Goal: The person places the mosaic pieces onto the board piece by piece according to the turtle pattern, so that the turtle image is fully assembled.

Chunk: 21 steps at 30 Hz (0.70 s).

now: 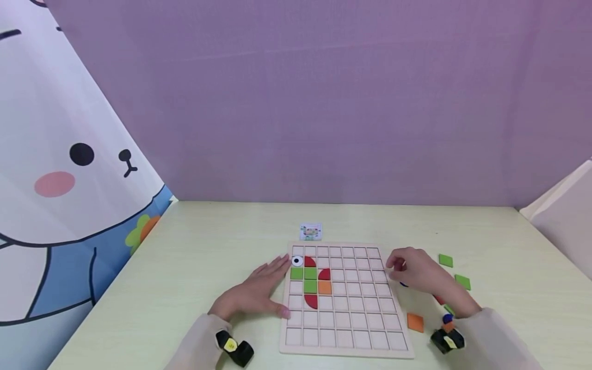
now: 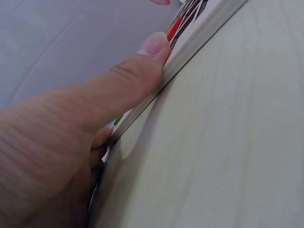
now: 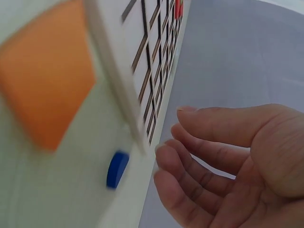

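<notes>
The wooden grid board (image 1: 344, 321) lies flat on the table. Grouped in its upper left are an eye tile (image 1: 297, 261), green square tiles (image 1: 310, 286), red quarter-round tiles (image 1: 311, 301) and an orange square tile (image 1: 325, 287). My left hand (image 1: 259, 293) rests at the board's left edge with fingers spread; in the left wrist view its thumb (image 2: 137, 71) touches the rim. Over the board's right edge, my right hand (image 1: 418, 270) hovers with loosely bent fingers. Nothing shows between its thumb and fingers (image 3: 185, 175) in the right wrist view. A blue piece (image 3: 117, 169) lies near it.
Right of the board lie loose tiles: an orange square (image 1: 415, 322), a green tile (image 1: 446, 260) and another green tile (image 1: 462, 281). Some pieces are partly hidden under my right forearm. A small picture card (image 1: 310, 232) sits behind the board. A purple curtain (image 1: 324, 103) backs the table.
</notes>
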{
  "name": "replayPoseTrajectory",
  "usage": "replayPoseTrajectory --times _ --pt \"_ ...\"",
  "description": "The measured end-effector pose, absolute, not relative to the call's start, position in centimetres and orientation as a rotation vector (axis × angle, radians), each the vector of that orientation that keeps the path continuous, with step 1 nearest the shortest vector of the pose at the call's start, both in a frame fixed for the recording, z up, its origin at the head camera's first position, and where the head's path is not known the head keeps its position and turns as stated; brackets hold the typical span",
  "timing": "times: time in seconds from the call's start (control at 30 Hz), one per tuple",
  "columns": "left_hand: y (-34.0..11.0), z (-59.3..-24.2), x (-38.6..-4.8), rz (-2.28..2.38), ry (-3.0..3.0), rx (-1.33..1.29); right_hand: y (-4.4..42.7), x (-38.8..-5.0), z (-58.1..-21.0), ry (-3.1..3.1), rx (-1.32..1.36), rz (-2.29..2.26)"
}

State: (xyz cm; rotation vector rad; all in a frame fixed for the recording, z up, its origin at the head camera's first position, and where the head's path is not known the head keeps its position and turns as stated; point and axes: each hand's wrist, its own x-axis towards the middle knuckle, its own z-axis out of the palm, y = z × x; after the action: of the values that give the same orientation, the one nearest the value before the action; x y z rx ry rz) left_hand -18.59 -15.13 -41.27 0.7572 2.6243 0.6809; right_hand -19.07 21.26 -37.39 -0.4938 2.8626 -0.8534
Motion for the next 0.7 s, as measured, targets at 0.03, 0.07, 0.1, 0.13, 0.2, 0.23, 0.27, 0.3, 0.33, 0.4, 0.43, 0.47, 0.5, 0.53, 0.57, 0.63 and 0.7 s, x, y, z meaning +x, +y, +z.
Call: replayPoseTrajectory --times 0.03,0.07,0.1,0.13,0.2,0.23,0.27,0.3,0.33,0.4,0.43,0.47,0.5,0.53,0.57,0.63,0.7 --pt "-15.1 -41.3 -18.6 0.680 2.623 0.755 21.5 -19.0 -37.4 2.873 -0.480 -0.835" --pt "-15.2 -41.2 -18.6 0.680 2.623 0.754 21.8 -19.0 -37.5 2.885 -0.471 -0.820" --pt "-15.2 -41.3 -18.6 0.680 2.622 0.754 22.0 -19.0 -37.5 2.898 -0.458 -0.801" --pt "-15.2 -41.3 -18.5 0.679 2.622 0.753 22.2 -18.9 -37.5 2.910 -0.441 -0.785" --pt "-15.2 -41.3 -18.5 0.675 2.621 0.753 22.6 -18.8 -37.4 2.920 -0.399 -0.764" --pt "-15.2 -41.3 -18.6 0.673 2.622 0.752 22.8 -18.8 -37.3 2.921 -0.384 -0.759" --pt "-15.2 -41.3 -18.6 0.672 2.623 0.751 23.0 -18.8 -37.2 2.921 -0.372 -0.757" --pt "-15.2 -41.4 -18.6 0.671 2.623 0.750 23.2 -18.8 -37.1 2.919 -0.361 -0.754" --pt "-15.2 -41.4 -18.6 0.670 2.624 0.748 23.4 -18.8 -37.0 2.915 -0.350 -0.754" --pt "-15.2 -41.4 -18.5 0.672 2.624 0.744 23.8 -18.8 -36.9 2.910 -0.324 -0.750" --pt "-15.3 -41.3 -18.5 0.674 2.624 0.744 24.0 -18.8 -36.8 2.906 -0.314 -0.748" --pt "-15.3 -41.3 -18.5 0.674 2.623 0.743 24.2 -18.9 -36.8 2.906 -0.306 -0.746" --pt "-15.3 -41.2 -18.5 0.678 2.623 0.745 24.4 -18.9 -36.8 2.905 -0.293 -0.742" --pt "-15.3 -41.2 -18.4 0.676 2.623 0.747 24.7 -19.0 -36.9 2.904 -0.280 -0.740" --pt "-15.3 -41.1 -18.4 0.676 2.624 0.751 24.9 -19.1 -37.0 2.902 -0.264 -0.734" --pt "-15.3 -41.0 -18.4 0.675 2.623 0.756 25.5 -19.3 -37.2 2.898 -0.248 -0.729" --pt "-15.3 -41.0 -18.4 0.677 2.622 0.761 26.1 -19.5 -37.4 2.904 -0.244 -0.716"
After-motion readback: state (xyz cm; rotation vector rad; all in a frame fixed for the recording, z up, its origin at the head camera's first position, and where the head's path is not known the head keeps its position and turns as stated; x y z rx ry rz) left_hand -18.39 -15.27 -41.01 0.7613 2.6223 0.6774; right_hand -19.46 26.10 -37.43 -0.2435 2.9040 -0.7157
